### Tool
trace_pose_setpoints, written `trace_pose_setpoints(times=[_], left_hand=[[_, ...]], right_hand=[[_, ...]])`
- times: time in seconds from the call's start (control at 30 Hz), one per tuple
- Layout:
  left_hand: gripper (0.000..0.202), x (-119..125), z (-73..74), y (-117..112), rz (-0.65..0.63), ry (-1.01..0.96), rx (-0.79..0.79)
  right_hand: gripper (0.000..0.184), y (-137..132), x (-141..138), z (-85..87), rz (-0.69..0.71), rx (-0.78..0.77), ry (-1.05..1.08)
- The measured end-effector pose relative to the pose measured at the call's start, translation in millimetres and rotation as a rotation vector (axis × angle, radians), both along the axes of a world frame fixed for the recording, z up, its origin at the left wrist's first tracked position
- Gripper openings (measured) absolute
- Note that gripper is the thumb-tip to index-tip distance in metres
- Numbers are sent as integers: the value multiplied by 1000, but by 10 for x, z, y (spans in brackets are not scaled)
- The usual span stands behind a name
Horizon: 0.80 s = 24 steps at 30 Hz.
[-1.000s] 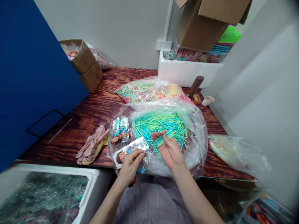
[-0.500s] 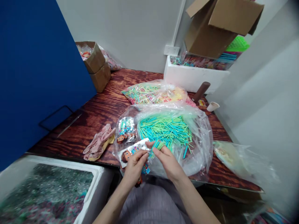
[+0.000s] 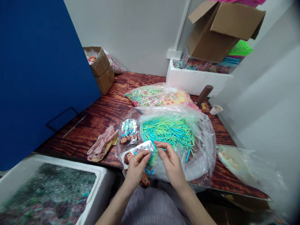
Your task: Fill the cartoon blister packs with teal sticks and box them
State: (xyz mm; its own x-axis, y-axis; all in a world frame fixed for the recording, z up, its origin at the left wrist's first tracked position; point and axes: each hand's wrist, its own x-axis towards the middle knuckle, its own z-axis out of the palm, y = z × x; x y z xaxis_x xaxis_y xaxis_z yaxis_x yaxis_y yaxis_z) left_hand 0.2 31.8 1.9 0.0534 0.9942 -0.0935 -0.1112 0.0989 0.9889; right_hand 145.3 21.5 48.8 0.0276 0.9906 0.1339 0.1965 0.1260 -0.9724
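Observation:
My left hand (image 3: 136,167) pinches a small clear packet (image 3: 138,150) with a brown cartoon figure inside, held over the table's near edge. My right hand (image 3: 172,163) is closed on a little bundle of green and blue sticks (image 3: 153,157), whose ends meet the packet's open end. Right behind both hands lies an open plastic bag (image 3: 201,150) full of green and blue sticks (image 3: 168,132). A filled packet (image 3: 128,132) rests on the plastic to the left. More cartoon figures (image 3: 144,180) hang below my left hand.
A second bag of mixed coloured sticks (image 3: 157,94) lies further back. Pink cloth (image 3: 102,147) sits left. White foam boxes stand at back right (image 3: 194,82) and near left (image 3: 93,175). Cardboard boxes (image 3: 102,67), a blue board (image 3: 42,72), a paper cup (image 3: 215,109) and another bag (image 3: 243,165) surround the table.
My right hand carried the bundle of sticks from over the big bag leftward to the packet in my left hand. The camera view shifted slightly.

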Motion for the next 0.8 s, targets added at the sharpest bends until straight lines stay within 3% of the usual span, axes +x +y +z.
trace_pose_setpoints(times=[0.13, 0.27, 0.5, 0.63, 0.7, 0.8], left_hand=[[20, -19, 3, -2, 12, -64, -9], [21, -31, 24, 12, 44, -144, -62], [18, -31, 1, -17, 23, -201, -49], [18, -154, 50, 41, -35, -182, -49], [21, -287, 133, 174, -15, -135, -40], [24, -526, 244, 549, 108, -29, 44]], right_hand=[[22, -8, 24, 47, 84, 86, -176], [17, -31, 17, 76, 46, 148, -243], [12, 3, -10, 77, 157, 76, -356], [16, 5, -22, 60, 230, 17, -159], [24, 15, -6, -4, 174, -69, 51], [29, 48, 52, -180, 17, -185, 247]])
